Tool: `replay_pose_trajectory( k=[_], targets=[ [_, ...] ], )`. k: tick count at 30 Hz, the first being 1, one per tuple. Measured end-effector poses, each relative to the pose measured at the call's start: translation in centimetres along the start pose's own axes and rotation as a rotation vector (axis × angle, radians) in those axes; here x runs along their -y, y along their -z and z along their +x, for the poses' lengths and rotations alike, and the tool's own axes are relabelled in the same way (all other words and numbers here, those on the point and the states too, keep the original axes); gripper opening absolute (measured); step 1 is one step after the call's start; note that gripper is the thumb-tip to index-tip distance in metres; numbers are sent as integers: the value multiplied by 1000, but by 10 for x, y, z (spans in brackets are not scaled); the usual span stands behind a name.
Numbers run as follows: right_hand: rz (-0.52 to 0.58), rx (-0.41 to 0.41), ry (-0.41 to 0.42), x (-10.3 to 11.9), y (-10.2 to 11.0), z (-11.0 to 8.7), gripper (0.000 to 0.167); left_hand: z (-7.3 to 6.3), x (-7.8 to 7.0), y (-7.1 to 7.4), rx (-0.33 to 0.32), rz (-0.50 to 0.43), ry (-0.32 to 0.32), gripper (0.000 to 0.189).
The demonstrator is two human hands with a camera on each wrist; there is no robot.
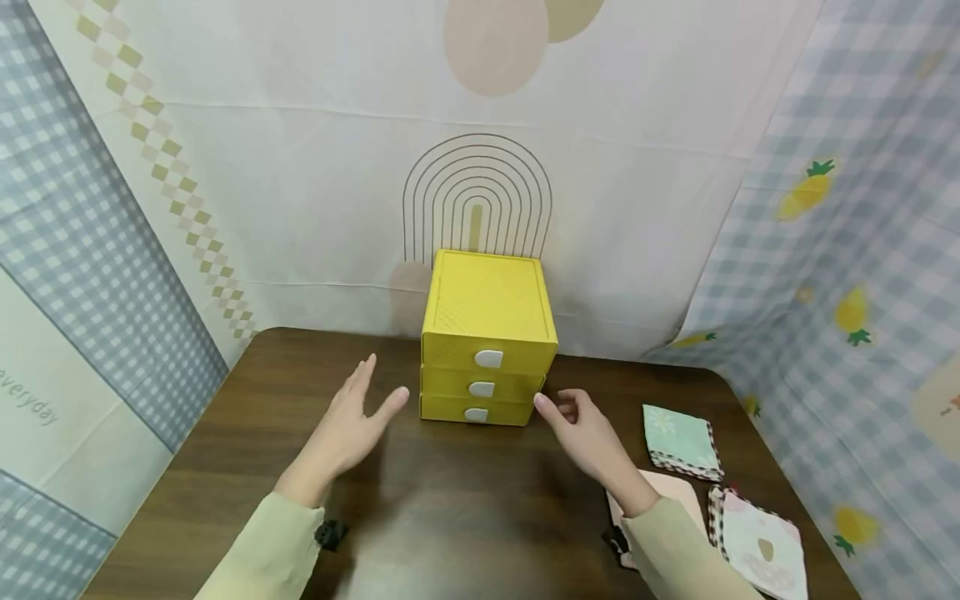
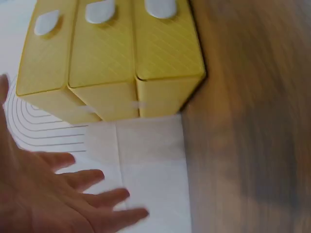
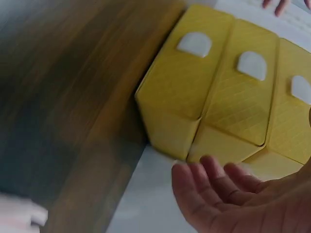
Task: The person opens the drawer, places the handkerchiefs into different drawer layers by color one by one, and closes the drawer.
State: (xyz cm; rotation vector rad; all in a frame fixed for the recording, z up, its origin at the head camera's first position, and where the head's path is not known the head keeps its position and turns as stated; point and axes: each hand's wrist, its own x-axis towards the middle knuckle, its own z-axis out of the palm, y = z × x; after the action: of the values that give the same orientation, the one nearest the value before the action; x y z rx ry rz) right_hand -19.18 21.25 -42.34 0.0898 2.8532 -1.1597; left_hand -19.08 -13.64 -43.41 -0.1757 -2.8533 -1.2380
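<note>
A yellow three-drawer storage box [image 1: 491, 296] stands toward the back of the brown table, its drawers closed. Each drawer front carries a white rounded tab, the top one [image 1: 488, 358] being the largest in the head view. To the left of the box, my left hand [image 1: 345, 429] is held in the air with fingers spread and thumb out, holding nothing. My right hand [image 1: 588, 437] is by the box's lower right front corner, fingers loosely bent and nothing in them. In the right wrist view, the fingertips [image 3: 209, 162] overlap the box's side edge.
On the table's right side lie a folded mint-green cloth [image 1: 681, 437] with a checked border and a white patterned cloth [image 1: 761, 542]. A pale pink item [image 1: 678, 492] is partly hidden beneath the right forearm. A printed curtain [image 1: 322, 192] hangs behind the table.
</note>
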Motion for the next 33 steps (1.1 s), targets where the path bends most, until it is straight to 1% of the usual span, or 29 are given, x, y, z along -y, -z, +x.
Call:
replay_pose_trajectory(
  k=[3, 5, 7, 9, 12, 16, 21, 23, 25, 28, 30, 33],
  targets=[
    [160, 39, -18, 7, -2, 1, 85, 7, -8, 2, -16, -196, -7, 79],
    [272, 64, -26, 13, -5, 3, 84, 13, -11, 2, -32, -315, -21, 74],
    [392, 102, -41, 21, -7, 5, 85, 18, -15, 1, -31, -443, -38, 71],
    [490, 136, -54, 28, -9, 7, 85, 23, -19, 1, -21, -540, -52, 69],
    [608, 189, -72, 40, -11, 9, 85, 28, -27, 1, 17, -653, -59, 67],
    [690, 249, -64, 55, -15, 13, 83, 35, -37, 1, 48, -710, -53, 68],
    [767, 289, -49, 67, -21, 20, 83, 48, -46, 2, 85, -731, -53, 70],
    [790, 301, -54, 72, -21, 20, 81, 50, -55, 5, 99, -740, -54, 66],
    [807, 285, -66, 76, -23, 23, 79, 56, -58, 5, 95, -741, -53, 64],
    [822, 227, -93, 80, -27, 27, 73, 64, -62, 6, 88, -732, -34, 61],
    [837, 173, -112, 79, -32, 30, 70, 72, -58, 2, 85, -726, -17, 62],
    [849, 123, -127, 79, -37, 32, 67, 77, -57, 3, 97, -748, 18, 61]
  ],
)
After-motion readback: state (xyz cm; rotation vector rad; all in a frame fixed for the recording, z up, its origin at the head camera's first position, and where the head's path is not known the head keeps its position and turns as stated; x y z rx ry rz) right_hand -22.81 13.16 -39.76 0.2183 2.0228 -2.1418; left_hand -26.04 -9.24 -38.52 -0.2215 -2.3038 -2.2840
